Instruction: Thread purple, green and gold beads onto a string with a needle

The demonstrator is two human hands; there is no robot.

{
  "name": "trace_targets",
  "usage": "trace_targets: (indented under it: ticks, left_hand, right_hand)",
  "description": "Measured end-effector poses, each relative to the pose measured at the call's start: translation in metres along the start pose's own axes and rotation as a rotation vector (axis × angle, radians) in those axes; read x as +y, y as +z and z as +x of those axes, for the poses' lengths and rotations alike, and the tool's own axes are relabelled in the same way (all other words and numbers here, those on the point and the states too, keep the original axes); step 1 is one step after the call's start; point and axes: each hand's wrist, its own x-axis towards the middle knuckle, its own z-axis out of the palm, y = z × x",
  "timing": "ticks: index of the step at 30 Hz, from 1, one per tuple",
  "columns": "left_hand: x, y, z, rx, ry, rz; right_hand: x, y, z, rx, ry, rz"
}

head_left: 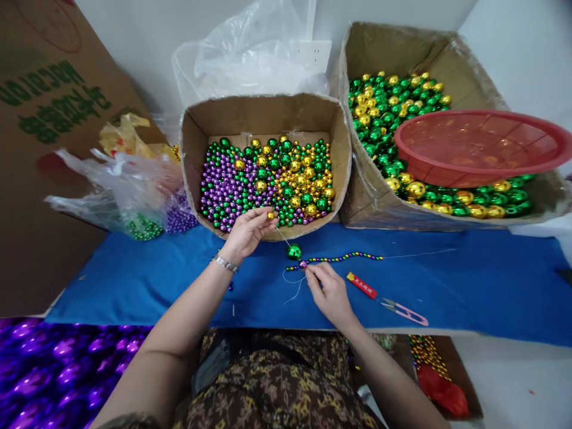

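Observation:
My left hand (247, 231) pinches a small gold bead (270, 215) at the front edge of the middle cardboard box (263, 113) of purple, green and gold beads. A thin thread runs from it down to a large green bead (294, 251). My right hand (328, 291) pinches the thread beside a small purple bead (302, 264), at the end of a bead strand (342, 258) lying on the blue cloth (469, 280).
A red lighter (361, 285) and pink thread snips (404, 311) lie right of my right hand. A bigger box (370, 196) of green and gold balls holds a red basket (480, 146). Plastic bags (129, 190) with beads sit left. Purple balls (49, 375) fill the lower left.

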Motion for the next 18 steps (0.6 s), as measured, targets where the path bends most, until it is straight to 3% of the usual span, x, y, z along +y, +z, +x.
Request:
trace_targets:
  ticks: [5, 18]
  left_hand:
    - [0.000, -0.007, -0.027, 0.033, -0.036, -0.089]
    - [-0.002, -0.015, -0.042, -0.008, -0.052, -0.098]
  right_hand:
    - [-0.005, 0.004, 0.000, -0.027, -0.045, -0.038]
    - [-0.007, 0.005, -0.002, -0.031, -0.091, -0.075]
